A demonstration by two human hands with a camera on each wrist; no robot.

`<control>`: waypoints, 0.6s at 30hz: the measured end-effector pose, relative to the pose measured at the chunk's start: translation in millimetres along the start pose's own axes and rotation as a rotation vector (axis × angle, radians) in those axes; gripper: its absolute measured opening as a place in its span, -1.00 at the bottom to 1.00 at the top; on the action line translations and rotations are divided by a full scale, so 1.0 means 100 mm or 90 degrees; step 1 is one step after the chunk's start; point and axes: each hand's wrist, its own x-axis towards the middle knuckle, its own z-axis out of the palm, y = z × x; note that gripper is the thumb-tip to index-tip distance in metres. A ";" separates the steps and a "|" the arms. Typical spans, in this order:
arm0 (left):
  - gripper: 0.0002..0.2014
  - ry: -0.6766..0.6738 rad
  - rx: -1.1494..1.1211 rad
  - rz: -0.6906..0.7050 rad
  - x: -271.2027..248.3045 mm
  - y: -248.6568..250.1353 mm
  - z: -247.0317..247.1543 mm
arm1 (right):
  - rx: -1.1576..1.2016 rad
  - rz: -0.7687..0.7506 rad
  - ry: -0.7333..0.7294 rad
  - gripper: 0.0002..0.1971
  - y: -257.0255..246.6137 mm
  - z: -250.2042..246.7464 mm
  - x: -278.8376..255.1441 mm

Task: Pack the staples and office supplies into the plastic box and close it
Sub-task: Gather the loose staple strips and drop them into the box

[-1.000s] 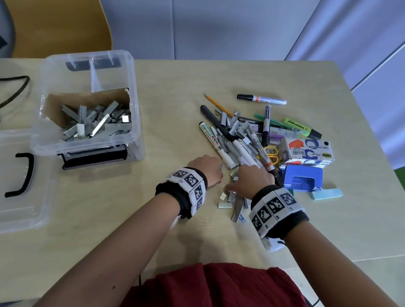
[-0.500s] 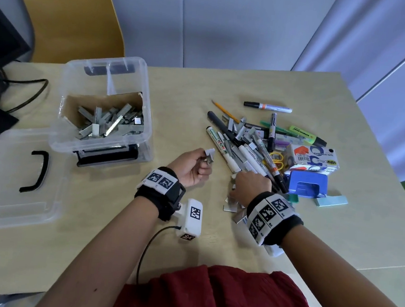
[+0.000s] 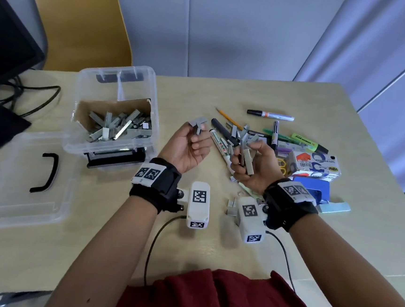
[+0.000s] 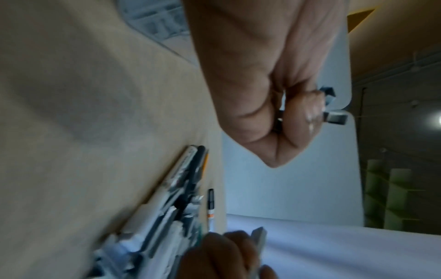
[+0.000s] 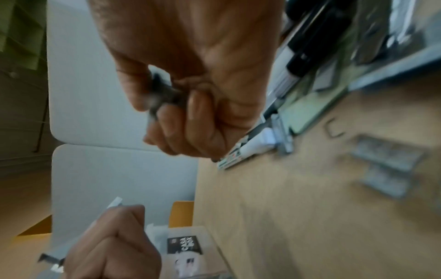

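So our left hand [image 3: 189, 145] is curled around a small clump of staples [image 3: 197, 124], with a few strips poking out above the fingers. Our right hand [image 3: 253, 166] is clutching a bigger bunch of staple strips [image 3: 245, 154]. A second ago both hands were flat on the table [image 3: 106, 230] scraping at the pile; now they're both up off it, palms turned toward us, loaded. To us that means this handful is ready to go over to the box [image 3: 112, 118], which sits open to the left with plenty of staples already inside and its lid [image 3: 22, 181] lying beside it.

Still loads left on the table: a few loose strips [image 3: 231, 206] near our wrists, plus markers, a pencil and a blue hole punch [image 3: 312, 187].

Readable stuff: the carton [image 3: 315, 162] says "HBW Office". The green highlighter [image 3: 306, 141] has print too, but we can't make it out.
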 end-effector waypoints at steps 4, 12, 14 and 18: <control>-0.82 0.016 -0.102 0.083 -0.20 0.43 0.05 | -0.079 0.040 -0.024 -0.75 -0.11 0.38 0.20; -0.66 0.503 0.065 0.182 -0.69 1.07 -0.01 | -0.255 0.094 -0.074 -0.71 -0.15 1.05 0.43; -0.67 0.576 0.186 0.139 -0.71 1.11 0.03 | -0.273 0.103 -0.077 -0.72 -0.11 1.13 0.45; -0.75 0.678 0.421 0.076 -0.62 1.11 0.11 | -0.293 0.117 -0.067 -0.74 -0.06 1.22 0.47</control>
